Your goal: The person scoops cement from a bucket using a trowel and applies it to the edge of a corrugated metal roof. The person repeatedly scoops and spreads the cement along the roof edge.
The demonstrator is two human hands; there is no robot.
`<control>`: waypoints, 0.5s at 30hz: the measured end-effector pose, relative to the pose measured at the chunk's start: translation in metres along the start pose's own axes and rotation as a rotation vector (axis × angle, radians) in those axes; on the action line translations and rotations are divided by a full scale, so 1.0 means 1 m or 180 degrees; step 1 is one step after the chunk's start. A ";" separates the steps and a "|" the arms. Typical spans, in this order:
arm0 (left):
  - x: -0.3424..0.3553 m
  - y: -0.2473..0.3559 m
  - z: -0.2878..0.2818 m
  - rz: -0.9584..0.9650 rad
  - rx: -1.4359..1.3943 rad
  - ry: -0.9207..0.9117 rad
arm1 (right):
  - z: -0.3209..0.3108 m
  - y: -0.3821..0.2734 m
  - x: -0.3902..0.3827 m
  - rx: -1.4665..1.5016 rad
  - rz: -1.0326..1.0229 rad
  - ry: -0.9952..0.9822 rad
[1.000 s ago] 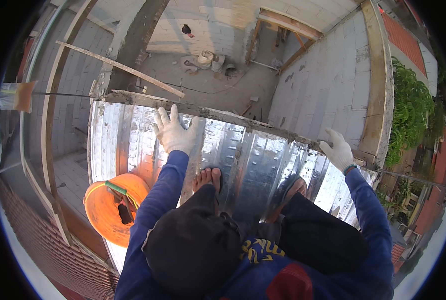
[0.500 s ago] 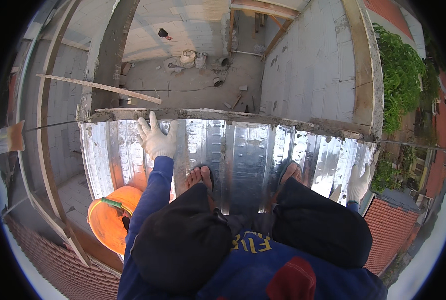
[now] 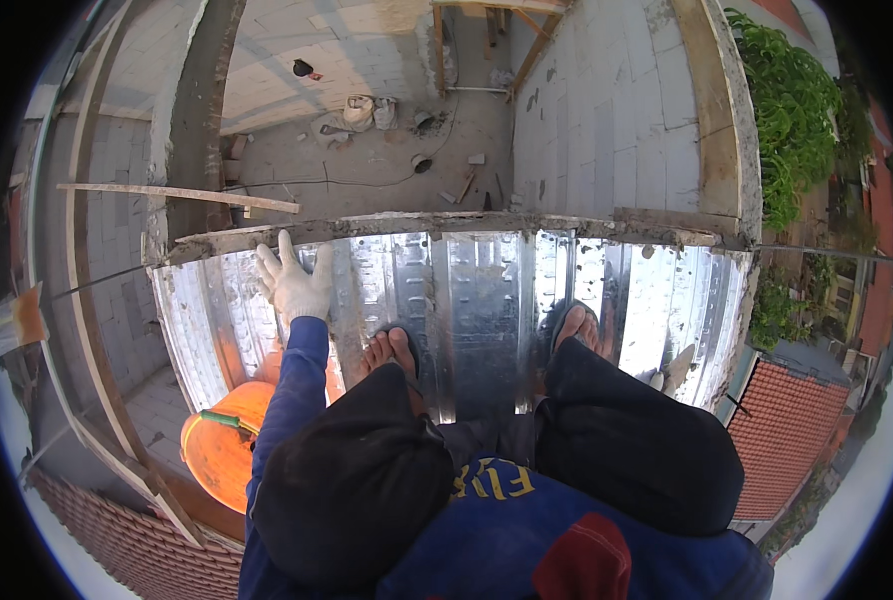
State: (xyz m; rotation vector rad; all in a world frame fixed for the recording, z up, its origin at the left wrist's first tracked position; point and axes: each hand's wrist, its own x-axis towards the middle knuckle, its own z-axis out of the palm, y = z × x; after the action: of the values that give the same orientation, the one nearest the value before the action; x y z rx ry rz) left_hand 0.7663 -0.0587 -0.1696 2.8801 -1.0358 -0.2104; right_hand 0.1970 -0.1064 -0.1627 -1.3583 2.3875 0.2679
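Note:
My left hand [image 3: 299, 285], in a white work glove, lies with fingers spread on the shiny corrugated metal decking [image 3: 487, 330], close to its far edge. Nothing is in it. My right hand is almost wholly hidden behind my right knee; only a small pale bit [image 3: 657, 380], perhaps a gloved fingertip, shows there. Beside that bit is a flat grey, pointed piece like a trowel blade [image 3: 680, 370]; whether my right hand holds it I cannot tell. My feet in sandals stand apart on the decking. An orange bucket [image 3: 217, 465] with a green-handled tool [image 3: 229, 420] stands left of my left arm.
A rough cement-smeared edge [image 3: 447, 224] runs along the decking's far side. Beyond it, far below, lies a room floor [image 3: 367, 165] with sacks and debris. A thin wooden strip [image 3: 182, 196] juts across at the left. Red tiled roofs [image 3: 787, 420] lie below on both sides.
My right hand has gone from the decking's right edge to behind my knee. The grey pointed piece now shows more fully. My left hand stays spread on the metal; the view has shifted slightly.

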 end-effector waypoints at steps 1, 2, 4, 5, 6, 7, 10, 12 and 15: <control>0.002 0.004 0.000 0.0021 -0.0032 -0.0027 | 0.003 -0.005 -0.001 0.0017 -0.0034 -0.0003; 0.002 0.001 0.000 -0.0019 -0.0050 -0.0058 | 0.006 -0.013 -0.004 -0.0002 -0.0114 -0.0021; -0.002 -0.003 -0.002 -0.0117 -0.0095 -0.0181 | 0.010 -0.026 -0.007 -0.0049 -0.0257 -0.0024; 0.000 0.001 -0.006 -0.0158 -0.0109 -0.0242 | 0.015 -0.032 -0.007 -0.0058 -0.0321 0.0003; -0.001 0.006 -0.008 -0.0221 -0.0135 -0.0303 | 0.015 -0.032 -0.004 -0.0101 -0.0382 0.0041; -0.002 0.010 -0.013 -0.0197 -0.0240 -0.0404 | 0.017 -0.035 -0.002 -0.0122 -0.0488 0.0088; 0.011 0.019 -0.052 -0.0245 -0.0340 -0.0791 | 0.014 -0.032 0.005 -0.0061 -0.0720 0.0049; 0.011 0.008 -0.081 -0.0434 -0.0706 -0.1027 | 0.004 -0.026 0.017 -0.0083 -0.0894 0.0017; -0.040 0.004 -0.112 -0.0441 -0.2136 -0.1013 | -0.032 -0.013 0.046 -0.0237 -0.1174 0.0211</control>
State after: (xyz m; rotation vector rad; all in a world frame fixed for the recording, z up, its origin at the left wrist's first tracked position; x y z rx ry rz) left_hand 0.7503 -0.0336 -0.0544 2.3330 -0.6243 -0.8625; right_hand 0.1797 -0.1607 -0.1522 -1.8313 2.1399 0.2127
